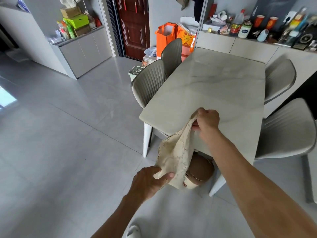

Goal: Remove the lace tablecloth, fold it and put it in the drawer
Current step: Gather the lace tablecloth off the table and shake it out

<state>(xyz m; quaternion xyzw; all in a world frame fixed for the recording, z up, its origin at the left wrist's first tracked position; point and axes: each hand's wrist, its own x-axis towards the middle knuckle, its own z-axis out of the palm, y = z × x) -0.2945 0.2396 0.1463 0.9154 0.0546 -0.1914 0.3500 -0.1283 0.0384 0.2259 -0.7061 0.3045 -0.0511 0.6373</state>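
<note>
1. Head view shows me the lace tablecloth (176, 152) already off the surface (214, 86); it hangs in the air at the near corner, gathered into a narrow, layered bundle stretched between my two hands.

2. My right hand (206, 120) grips the upper end of the cloth, fingers curled round it, just above the near edge of the surface. My left hand (149, 181) pinches the lower end between thumb and fingers, lower down and nearer to me, over the floor (60, 143).

3. I judge removal done: the marble top is bare from end to end, with nothing of the cloth lying on it.

4. Folding looks under way but not finished. The cloth is doubled over on itself, yet loose and uneven; I cannot tell how many folds it has.

5. Putting it away is still left. I cannot pick out a drawer from here; the cabinets (85, 48) by the door and the sideboard (240, 43) behind the surface are candidates, but no drawer stands open.

6. Around the cloth: a rice cooker (199, 170) sits on the floor under the near end, partly hidden behind the hanging bundle, and chairs (151, 81) stand along both long sides.
</note>
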